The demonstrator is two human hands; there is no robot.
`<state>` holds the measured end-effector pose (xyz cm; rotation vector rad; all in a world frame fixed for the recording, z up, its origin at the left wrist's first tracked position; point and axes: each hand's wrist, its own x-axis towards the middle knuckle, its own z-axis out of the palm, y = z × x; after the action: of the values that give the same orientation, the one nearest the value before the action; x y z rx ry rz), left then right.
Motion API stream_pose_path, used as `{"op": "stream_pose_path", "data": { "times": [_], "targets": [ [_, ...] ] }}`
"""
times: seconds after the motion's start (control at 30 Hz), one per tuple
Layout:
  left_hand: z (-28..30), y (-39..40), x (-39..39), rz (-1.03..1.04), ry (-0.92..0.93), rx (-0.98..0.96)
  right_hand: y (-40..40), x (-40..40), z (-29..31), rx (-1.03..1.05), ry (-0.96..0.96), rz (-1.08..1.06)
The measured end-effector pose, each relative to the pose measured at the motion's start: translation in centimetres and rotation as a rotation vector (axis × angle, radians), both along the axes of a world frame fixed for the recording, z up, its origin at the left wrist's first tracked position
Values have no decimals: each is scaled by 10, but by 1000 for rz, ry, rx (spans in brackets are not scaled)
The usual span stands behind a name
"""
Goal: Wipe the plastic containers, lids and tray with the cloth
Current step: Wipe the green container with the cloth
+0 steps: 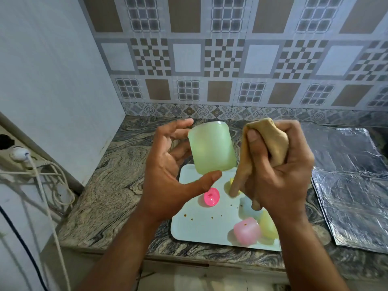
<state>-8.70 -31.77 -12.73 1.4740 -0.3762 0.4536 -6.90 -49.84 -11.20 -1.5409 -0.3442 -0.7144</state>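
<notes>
Left hand (pixel 168 171) fingers spread loosely around the green container (pixel 211 147); right hand (pixel 277 164), at 3 o'clock, fist clenched on the cloth (pixel 266 139), hiding some tray (pixel 201 227) containers.

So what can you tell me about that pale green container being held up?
The green container is a translucent, pale green plastic tub with rounded edges, slightly tapered, and no lid on it. It is held tilted in the air above the far end of the white tray, gripped by the left hand, thumb at its lower edge and fingers behind. The cloth in the right hand is beside it, not clearly touching.
</notes>
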Motion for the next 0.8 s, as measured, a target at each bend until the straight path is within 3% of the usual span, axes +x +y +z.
{"op": "stream_pose_path", "data": {
  "times": [0.3,0.47,0.6,0.8],
  "targets": [
    [-7,-2,3,-139,130,-138,8,-21,2,-31,-60,5],
    [-4,-1,2,-177,250,-228,1,-4,-1,-25,79,15],
    [-8,-6,3,-168,340,-301,3,-7,-6,51,53,1],
    [-8,-8,-3,-282,401,-346,8,-15,-9,-69,0,1]
  ]
}}
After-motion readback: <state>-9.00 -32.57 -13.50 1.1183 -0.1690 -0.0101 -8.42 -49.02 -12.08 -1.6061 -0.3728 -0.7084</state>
